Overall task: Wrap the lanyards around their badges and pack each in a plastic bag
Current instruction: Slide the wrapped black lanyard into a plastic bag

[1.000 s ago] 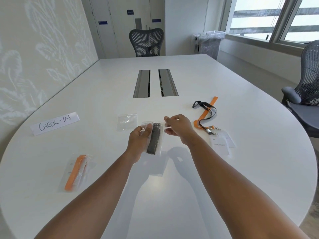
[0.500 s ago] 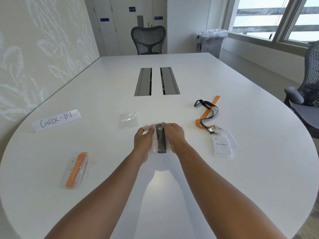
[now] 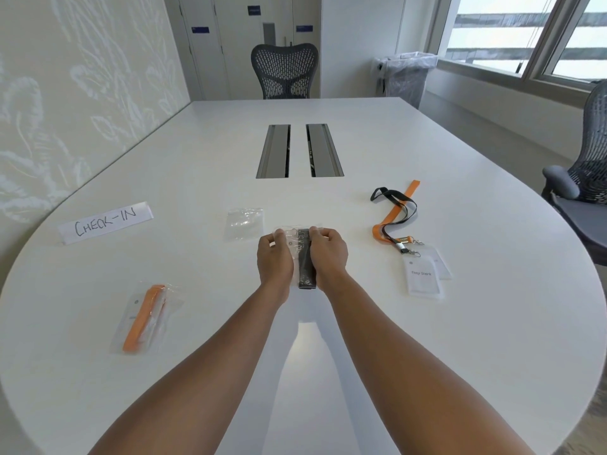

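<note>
A clear plastic bag holding a badge wrapped in a black lanyard [image 3: 305,267] lies on the white table [image 3: 427,339] between my hands. My left hand [image 3: 274,262] pinches the bag's top left edge. My right hand [image 3: 328,257] pinches its top right edge, fingers curled over it. To the right lie two unwrapped badges [image 3: 423,277] with an orange lanyard [image 3: 392,218] and a black lanyard [image 3: 399,201] stretched out. At the near left lies a packed bag with an orange-wrapped badge [image 3: 146,318]. An empty clear bag [image 3: 244,223] sits just left of my hands.
A paper sign reading CHECK-IN [image 3: 106,222] lies at the far left. Two metal cable hatches [image 3: 299,151] are set in the table's middle. Mesh chairs stand at the far end [image 3: 285,72] and at the right [image 3: 584,178]. A lined bin [image 3: 407,77] stands by the window.
The bagged black-wrapped badge came down from above the table onto it. My right hand moved in from the right onto the bag's top edge, and both hands now pinch it.
</note>
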The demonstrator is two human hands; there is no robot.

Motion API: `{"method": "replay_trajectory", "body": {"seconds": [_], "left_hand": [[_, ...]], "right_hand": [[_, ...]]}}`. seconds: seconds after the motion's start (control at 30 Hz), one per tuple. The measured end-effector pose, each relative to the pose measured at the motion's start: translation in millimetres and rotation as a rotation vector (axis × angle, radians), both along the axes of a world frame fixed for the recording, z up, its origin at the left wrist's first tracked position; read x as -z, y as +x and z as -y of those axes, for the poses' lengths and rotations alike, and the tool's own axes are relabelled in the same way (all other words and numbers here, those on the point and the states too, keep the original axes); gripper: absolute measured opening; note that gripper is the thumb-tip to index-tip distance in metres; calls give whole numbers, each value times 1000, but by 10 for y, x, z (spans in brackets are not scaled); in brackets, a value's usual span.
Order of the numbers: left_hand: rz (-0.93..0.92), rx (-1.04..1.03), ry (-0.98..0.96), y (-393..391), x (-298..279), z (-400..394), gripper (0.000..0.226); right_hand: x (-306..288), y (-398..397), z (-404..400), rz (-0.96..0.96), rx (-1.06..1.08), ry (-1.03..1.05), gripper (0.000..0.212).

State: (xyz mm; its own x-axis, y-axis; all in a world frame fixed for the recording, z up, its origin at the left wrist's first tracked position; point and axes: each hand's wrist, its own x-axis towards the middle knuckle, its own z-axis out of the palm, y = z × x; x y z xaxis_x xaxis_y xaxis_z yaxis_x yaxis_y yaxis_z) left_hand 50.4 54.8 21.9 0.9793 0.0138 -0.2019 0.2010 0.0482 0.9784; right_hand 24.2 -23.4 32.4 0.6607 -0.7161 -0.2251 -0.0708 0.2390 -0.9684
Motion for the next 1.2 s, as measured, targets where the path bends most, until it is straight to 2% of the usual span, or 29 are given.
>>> {"method": "replay_trajectory", "body": {"seconds": [0.43, 0.63, 0.83, 1.0, 1.2], "left_hand": [[89, -44, -31, 40, -29, -28, 12], [-18, 51, -84, 37, -15, -25, 28], [42, 45, -48, 41, -22, -21, 26], [33, 14, -65, 31, -24, -34, 30], [27, 15, -74, 22, -35, -59, 31]], "right_hand": [[19, 16, -21, 41, 17, -70, 13], [-18, 8, 4, 62, 48, -61, 11], [15, -19, -2, 46, 12, -37, 14], [-17, -29, -19, 55, 17, 52, 12], [-33, -27, -31, 72, 19, 59, 12]]}}
